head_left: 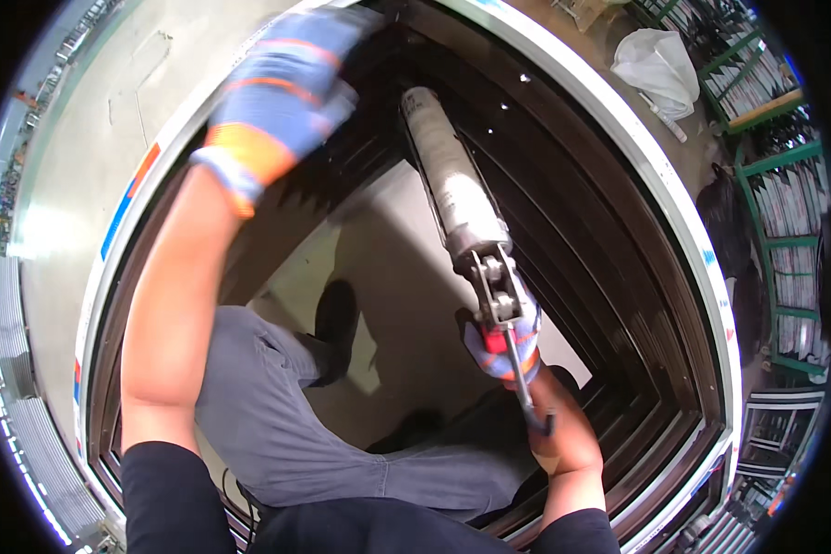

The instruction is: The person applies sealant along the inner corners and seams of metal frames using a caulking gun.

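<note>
My right hand, in a grey-blue and orange glove, is closed round the handle of a caulking gun. A pale cartridge lies in the gun, its front end pointing away from me toward the far corner of the dark brown frame. The gun's bent metal rod sticks back over my right forearm. At the far left part of the frame, my left hand reaches over the rim in a matching glove. Its fingers are smeared by motion, so what they do is unclear.
The brown frames are stacked around my legs, with white film along the outer edge. Beyond them at right are a white plastic bag and green racks of long profiles. Grey ribbed stacks stand at far left.
</note>
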Action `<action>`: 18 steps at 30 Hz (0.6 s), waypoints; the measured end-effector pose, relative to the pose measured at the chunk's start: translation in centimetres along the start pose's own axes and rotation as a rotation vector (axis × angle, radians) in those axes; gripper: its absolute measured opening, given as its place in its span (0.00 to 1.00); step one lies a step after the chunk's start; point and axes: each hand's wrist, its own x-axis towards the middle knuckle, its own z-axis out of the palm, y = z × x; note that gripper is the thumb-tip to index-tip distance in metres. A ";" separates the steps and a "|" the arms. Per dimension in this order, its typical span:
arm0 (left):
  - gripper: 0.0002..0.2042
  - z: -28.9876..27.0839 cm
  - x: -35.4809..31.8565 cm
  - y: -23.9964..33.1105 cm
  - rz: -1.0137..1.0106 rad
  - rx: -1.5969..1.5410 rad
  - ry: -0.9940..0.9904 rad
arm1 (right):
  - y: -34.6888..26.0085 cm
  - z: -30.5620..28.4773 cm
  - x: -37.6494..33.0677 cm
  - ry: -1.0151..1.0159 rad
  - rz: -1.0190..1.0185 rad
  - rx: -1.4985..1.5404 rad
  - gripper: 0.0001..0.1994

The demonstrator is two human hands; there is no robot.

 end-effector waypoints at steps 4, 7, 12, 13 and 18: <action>0.24 -2.1 -5.9 -7.2 -0.643 0.443 -0.286 | -0.9 -1.7 -1.6 0.021 0.062 -0.053 0.08; 0.28 -2.4 -6.5 -7.3 -0.631 0.419 -0.468 | -1.1 -2.3 -3.8 0.106 0.254 0.209 0.09; 0.27 -2.3 -6.3 -7.8 -0.645 0.276 -0.444 | -2.7 -4.7 -4.1 0.004 0.364 0.163 0.20; 0.27 -1.8 -6.6 -7.9 -0.615 0.250 -0.395 | -3.8 -5.0 -3.5 0.035 0.436 0.353 0.19; 0.24 -1.5 -7.1 -8.3 -0.671 0.282 -0.454 | -5.5 -4.7 -2.5 0.073 0.472 0.540 0.18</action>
